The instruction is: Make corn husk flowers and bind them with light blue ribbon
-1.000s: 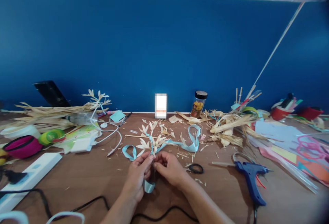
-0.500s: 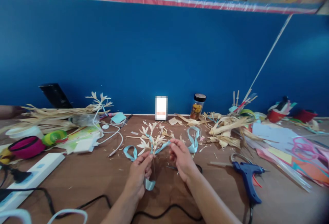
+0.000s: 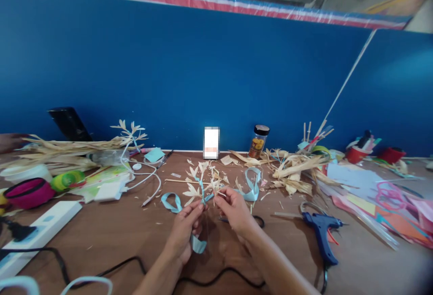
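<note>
My left hand (image 3: 187, 225) is closed, pinching the thin stem of a husk flower spray (image 3: 203, 172) in front of me. Pale, petal-like husk pieces fan out above its fingertips, and light blue ribbon (image 3: 202, 187) is wound round the stem. A loose ribbon tail hangs below the left hand. Close on the right, my right hand (image 3: 235, 207) is closed in a pinch on the ribbon's strip beside the stem, its fingertips against the right-hand petals. Those fingers partly cover the strip. More light blue ribbon (image 3: 252, 186) lies in loops behind the right hand.
A blue glue gun (image 3: 323, 232) lies right, with its cord toward me. Dried husks (image 3: 294, 171) and a lidded jar (image 3: 259, 141) stand at the back. On the left are a white power strip (image 3: 43, 232) and charger (image 3: 110, 190). Another person's hand (image 3: 11, 143) shows far left.
My right hand has moved left, from holding the ribbon stretched out to the side to close beside the stem and petals. My left hand keeps its grip; the view has shifted slightly.
</note>
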The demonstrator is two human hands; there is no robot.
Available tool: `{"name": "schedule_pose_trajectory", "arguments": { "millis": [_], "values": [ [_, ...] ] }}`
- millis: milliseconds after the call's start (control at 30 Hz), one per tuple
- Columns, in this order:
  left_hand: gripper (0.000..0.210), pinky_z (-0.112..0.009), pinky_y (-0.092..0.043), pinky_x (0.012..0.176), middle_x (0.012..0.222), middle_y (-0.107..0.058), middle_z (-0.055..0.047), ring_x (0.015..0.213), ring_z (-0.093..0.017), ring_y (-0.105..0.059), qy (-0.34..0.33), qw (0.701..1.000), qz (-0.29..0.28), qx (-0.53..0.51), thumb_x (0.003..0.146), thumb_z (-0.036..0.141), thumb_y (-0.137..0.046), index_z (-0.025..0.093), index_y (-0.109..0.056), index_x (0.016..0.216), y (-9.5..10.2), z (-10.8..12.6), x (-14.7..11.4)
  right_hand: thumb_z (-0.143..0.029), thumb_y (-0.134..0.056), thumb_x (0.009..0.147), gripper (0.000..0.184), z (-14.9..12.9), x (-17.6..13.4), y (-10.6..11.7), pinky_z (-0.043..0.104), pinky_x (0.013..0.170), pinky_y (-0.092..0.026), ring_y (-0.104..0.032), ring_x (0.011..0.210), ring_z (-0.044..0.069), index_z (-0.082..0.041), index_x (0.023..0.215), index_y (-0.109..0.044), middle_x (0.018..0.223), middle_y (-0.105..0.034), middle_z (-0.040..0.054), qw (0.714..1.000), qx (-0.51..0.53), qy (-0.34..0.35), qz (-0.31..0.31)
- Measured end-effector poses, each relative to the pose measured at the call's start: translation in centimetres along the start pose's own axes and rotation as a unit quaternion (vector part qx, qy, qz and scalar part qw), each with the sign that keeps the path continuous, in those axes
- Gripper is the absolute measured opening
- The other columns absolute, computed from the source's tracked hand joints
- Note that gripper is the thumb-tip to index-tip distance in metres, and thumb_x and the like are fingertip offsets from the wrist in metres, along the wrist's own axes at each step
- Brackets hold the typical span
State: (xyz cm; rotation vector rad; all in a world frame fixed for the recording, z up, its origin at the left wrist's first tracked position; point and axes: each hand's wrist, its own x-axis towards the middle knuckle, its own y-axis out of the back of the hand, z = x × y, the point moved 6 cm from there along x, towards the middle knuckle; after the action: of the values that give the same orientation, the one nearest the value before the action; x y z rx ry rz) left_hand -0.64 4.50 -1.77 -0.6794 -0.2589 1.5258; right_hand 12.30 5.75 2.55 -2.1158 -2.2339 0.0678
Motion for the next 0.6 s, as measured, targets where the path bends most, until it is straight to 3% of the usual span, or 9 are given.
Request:
{"name": "schedule_pose_trajectory", "arguments": {
  "millis": [233, 333, 467, 600],
  "values": [
    [0.025, -0.009, -0.021, 0.032, 0.068, -0.057, 0.002, 0.037, 0.002, -0.029, -0.013, 0.999, 0.028, -0.014, 0.063, 0.023, -0.071, 0.013, -0.058, 0.082, 0.6, 0.0, 0.3, -0.031, -0.056, 0.074, 0.015, 0.4, -0.8, 2.6, 0.02, 0.047, -0.033, -0.039, 0.05, 0.008, -0.016, 0.076, -0.052, 0.058, -0.046, -0.0049, 0.999, -0.033, -0.001, 0.007],
    [0.025, -0.009, -0.021, 0.031, 0.062, -0.053, 0.005, 0.035, 0.003, -0.027, -0.004, 0.999, 0.029, -0.014, 0.062, 0.024, -0.071, 0.013, -0.058, 0.081, 0.6, 0.0, 0.4, -0.028, -0.055, 0.074, 0.012, 0.1, -1.3, 3.9, 0.021, 0.049, -0.034, -0.041, 0.052, 0.009, -0.017, 0.075, -0.053, 0.059, -0.047, -0.0043, 0.994, -0.108, 0.019, 0.014],
    [0.024, -0.008, -0.021, 0.032, 0.066, -0.054, 0.004, 0.037, 0.003, -0.028, -0.002, 1.0, 0.007, -0.023, 0.063, 0.023, -0.071, 0.014, -0.058, 0.081, 0.2, 0.1, 0.2, -0.018, -0.051, 0.073, 0.004, -0.2, -1.6, 5.8, 0.023, 0.056, -0.035, -0.049, 0.06, 0.012, -0.018, 0.073, -0.055, 0.063, -0.055, -0.0021, 0.95, -0.299, 0.071, 0.049],
    [0.024, -0.008, -0.022, 0.032, 0.067, -0.055, 0.003, 0.038, 0.003, -0.028, 0.004, 1.0, 0.0, -0.022, 0.063, 0.022, -0.071, 0.013, -0.058, 0.08, 0.0, 0.0, 0.1, -0.019, -0.05, 0.075, 0.008, 0.4, -1.7, 6.6, 0.022, 0.055, -0.033, -0.053, 0.063, 0.014, -0.02, 0.078, -0.056, 0.069, -0.061, -0.0008, 0.908, -0.41, 0.053, 0.064]
  ]
}}
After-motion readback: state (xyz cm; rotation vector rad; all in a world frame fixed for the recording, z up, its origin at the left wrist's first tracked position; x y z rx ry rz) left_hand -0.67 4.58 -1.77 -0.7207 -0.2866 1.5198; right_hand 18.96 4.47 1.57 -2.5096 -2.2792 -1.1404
